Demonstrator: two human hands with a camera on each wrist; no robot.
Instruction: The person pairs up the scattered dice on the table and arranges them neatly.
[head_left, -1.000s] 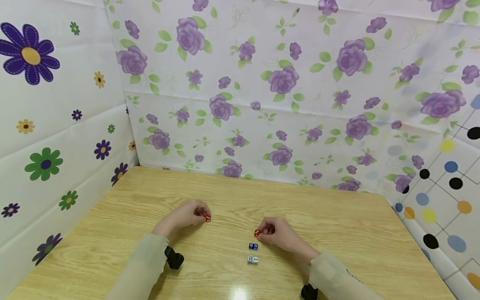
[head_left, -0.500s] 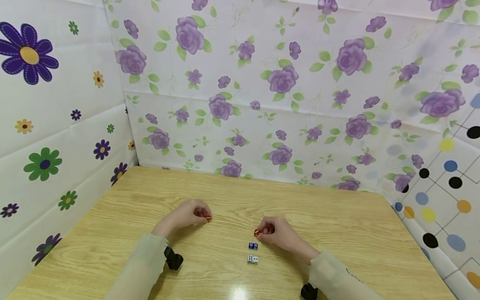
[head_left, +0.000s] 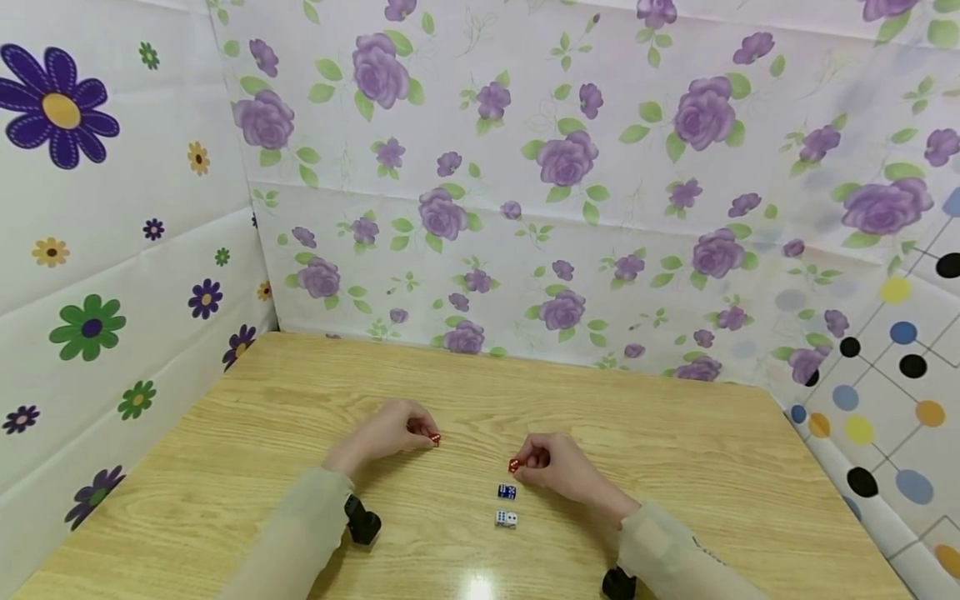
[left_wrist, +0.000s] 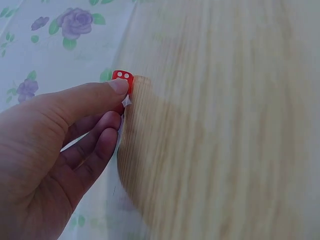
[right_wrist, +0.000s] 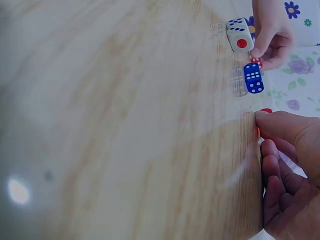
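Observation:
My left hand pinches a red die between thumb and fingertips, close over the wooden table. In the left wrist view its white pips show past the thumb. Farther right, my right hand pinches another red die down at the tabletop; in the right wrist view the thumb covers most of this die. Just nearer than that die sits a pair of blue dice side by side. Nearer still lies a pair of white dice, also side by side, with blue pips and a red one-spot.
The light wooden table runs back to a wall cloth printed with purple roses. Flowered cloth covers the left side and dotted cloth the right. Black cameras are strapped at both wrists.
My left hand has slid a little to the right with its red die, toward the other dice. The right hand and the blue and white dice have stayed in place.

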